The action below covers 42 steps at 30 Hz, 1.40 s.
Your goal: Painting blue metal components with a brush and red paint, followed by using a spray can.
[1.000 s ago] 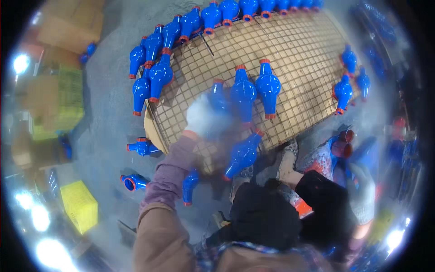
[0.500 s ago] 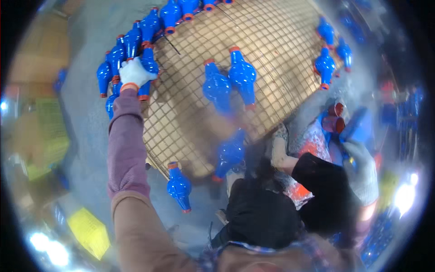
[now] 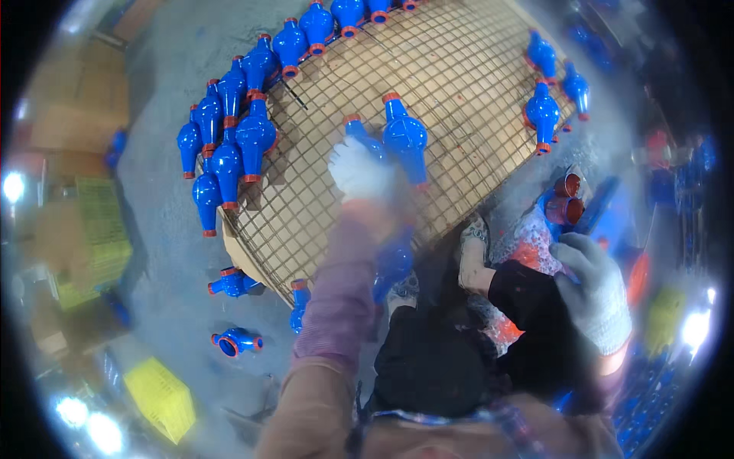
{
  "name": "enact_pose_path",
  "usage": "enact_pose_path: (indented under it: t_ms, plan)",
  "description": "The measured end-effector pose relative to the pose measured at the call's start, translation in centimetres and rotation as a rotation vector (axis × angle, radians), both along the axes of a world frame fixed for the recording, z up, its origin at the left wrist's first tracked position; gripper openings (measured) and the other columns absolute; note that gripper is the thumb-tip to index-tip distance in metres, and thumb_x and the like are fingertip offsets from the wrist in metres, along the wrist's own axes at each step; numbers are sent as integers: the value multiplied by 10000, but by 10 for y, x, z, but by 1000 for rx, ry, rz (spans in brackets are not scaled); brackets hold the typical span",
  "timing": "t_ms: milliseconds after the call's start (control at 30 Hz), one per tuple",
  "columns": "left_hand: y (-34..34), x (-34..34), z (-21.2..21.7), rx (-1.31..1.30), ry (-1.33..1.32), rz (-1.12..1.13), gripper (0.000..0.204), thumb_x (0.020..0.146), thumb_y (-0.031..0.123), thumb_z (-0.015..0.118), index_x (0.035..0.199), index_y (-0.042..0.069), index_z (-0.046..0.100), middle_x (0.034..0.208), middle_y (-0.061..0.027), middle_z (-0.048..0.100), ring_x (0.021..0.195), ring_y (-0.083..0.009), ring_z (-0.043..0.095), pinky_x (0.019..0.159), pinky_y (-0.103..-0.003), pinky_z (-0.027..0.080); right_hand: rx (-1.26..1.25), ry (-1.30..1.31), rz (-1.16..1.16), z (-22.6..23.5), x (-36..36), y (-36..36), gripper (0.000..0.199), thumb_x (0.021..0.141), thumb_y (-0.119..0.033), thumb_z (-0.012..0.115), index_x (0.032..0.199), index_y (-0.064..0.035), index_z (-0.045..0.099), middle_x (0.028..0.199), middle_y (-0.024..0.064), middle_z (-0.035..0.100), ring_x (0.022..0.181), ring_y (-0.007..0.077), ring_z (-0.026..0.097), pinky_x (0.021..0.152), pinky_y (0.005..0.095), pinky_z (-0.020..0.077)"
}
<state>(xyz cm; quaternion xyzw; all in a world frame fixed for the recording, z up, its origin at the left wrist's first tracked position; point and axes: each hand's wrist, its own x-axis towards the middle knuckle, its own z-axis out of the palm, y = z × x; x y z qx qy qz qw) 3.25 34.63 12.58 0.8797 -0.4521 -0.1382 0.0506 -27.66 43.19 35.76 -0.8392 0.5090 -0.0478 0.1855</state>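
Fitting, glossy blue, bulbous in the middle and capped with a red-orange end (image 3: 362,136), lies on the tan board surface overlaid with a dark wire grid (image 3: 459,88); its upper end shows, the lower part is covered by the left hand (image 3: 361,172). Left hand wears a white glove, fingers bent over the fitting; blurred, so cannot tell whether it grips or merely touches. Second blue fitting with red ends (image 3: 405,140) lies on the grid just to the right, separate. Purple ribbed sleeve (image 3: 336,325) of the left arm crosses the near edge and partly hides two more pieces: a blue fitting with a red top (image 3: 299,306) to its left, and a blurred blue body (image 3: 394,268) to its right. Right hand (image 3: 596,291), in a pale knitted glove, is held apart from the grid with fingers bent, near a blurred blue slab-like shape (image 3: 604,206); cannot tell whether it pinches anything. Along the far and left edges: crowded line of similar blue fittings (image 3: 256,138), two deep or more at the left. Near the right edge: small group of blue fittings (image 3: 541,115). Grey floor (image 3: 176,229), left side: two loose blue fittings (image 3: 233,283), well apart from a yellow perforated crate (image 3: 159,398).
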Motion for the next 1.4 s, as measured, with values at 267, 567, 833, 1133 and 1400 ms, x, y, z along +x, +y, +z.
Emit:
enact_pose_path:
  t_ms: [267, 567, 833, 1133, 1400]
  plan:
    - [-30, 109, -6, -144, -4, -199, 854, 556, 453, 858, 1186, -20, 529, 1115, -220, 597, 1033, -373, 638, 885, -436, 546, 22, 51, -9, 5, -2, -4, 383, 690, 30, 674, 1061, -49, 628, 1098, 167, 635, 980, 391, 622, 826, 442, 503]
    - [-93, 189, -14, -50, -143, -302, 776, 544, 422, 854, 1151, 18, 588, 1138, -213, 628, 1035, -373, 663, 889, -437, 560, 56, 53, -9, 8, 6, -7, 416, 674, 29, 689, 1076, -58, 630, 1105, 167, 636, 980, 387, 624, 822, 454, 502]
    - [-89, 205, -21, -41, -207, -316, 819, 560, 527, 844, 1145, 9, 596, 1092, -221, 650, 1037, -375, 661, 886, -448, 552, 43, 60, 9, 6, 11, -9, 409, 682, 37, 685, 1077, -51, 631, 1107, 169, 639, 972, 394, 626, 811, 461, 504]
    - [-69, 140, -18, -315, -342, -318, 821, 686, 498, 810, 1281, -3, 546, 1106, -215, 636, 1046, -393, 608, 899, -479, 505, 7, 102, -22, 3, 2, -6, 398, 702, 29, 685, 1088, -49, 631, 1095, 152, 637, 950, 372, 634, 788, 433, 520]
    - [-48, -57, -18, -94, 83, -153, 915, 608, 502, 858, 1270, 9, 465, 1158, -179, 599, 1111, -339, 591, 944, -444, 492, 72, -8, 55, 10, 5, 0, 432, 693, 14, 705, 1110, -66, 630, 1077, 136, 631, 911, 356, 632, 767, 434, 517]
